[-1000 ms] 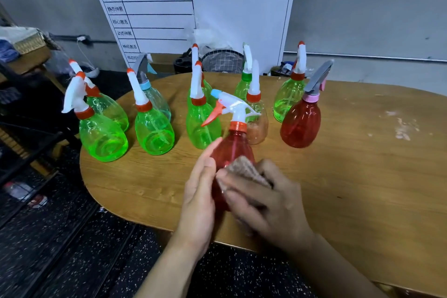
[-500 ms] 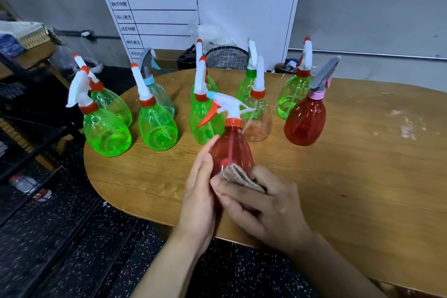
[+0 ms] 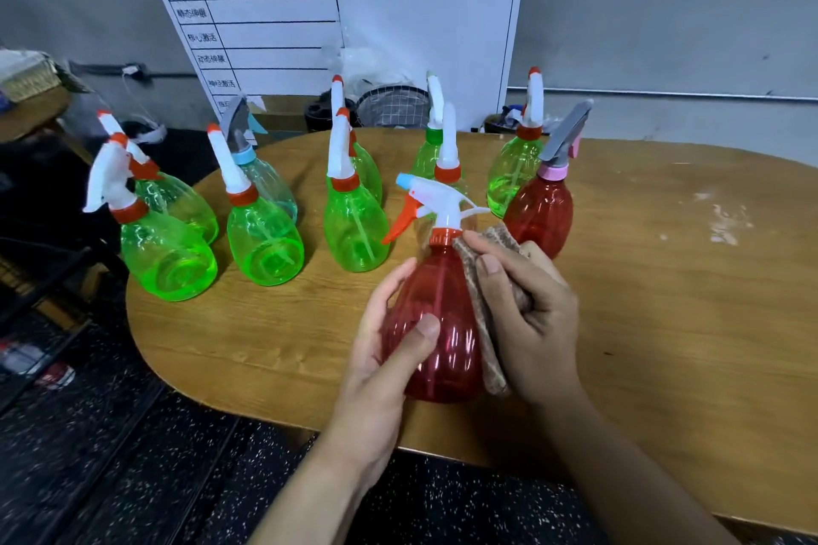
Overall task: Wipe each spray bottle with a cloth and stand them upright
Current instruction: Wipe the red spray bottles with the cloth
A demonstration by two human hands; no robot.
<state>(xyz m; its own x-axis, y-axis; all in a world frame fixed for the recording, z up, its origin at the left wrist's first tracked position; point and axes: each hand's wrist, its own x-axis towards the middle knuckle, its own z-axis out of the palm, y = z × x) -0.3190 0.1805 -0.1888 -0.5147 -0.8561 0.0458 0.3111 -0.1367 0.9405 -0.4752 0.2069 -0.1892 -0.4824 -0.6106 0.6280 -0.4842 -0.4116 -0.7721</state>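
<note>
Left hand (image 3: 380, 350) wraps its fingers round the red spray bottle (image 3: 436, 323), upright at the surface's (image 3: 664, 323) near edge; right hand (image 3: 531, 314) clutches the cloth (image 3: 482, 301) against its shoulder. Best: steady grip, firm strokes, turn it.

- A rounded wooden table (image 3: 664, 323) carries the bottles; pale scuffs (image 3: 721, 226) mark its right side.
- Green spray bottles (image 3: 265, 243) stand upright across its far left and middle.
- A red bottle with a grey trigger (image 3: 542, 212) stands further right.
</note>
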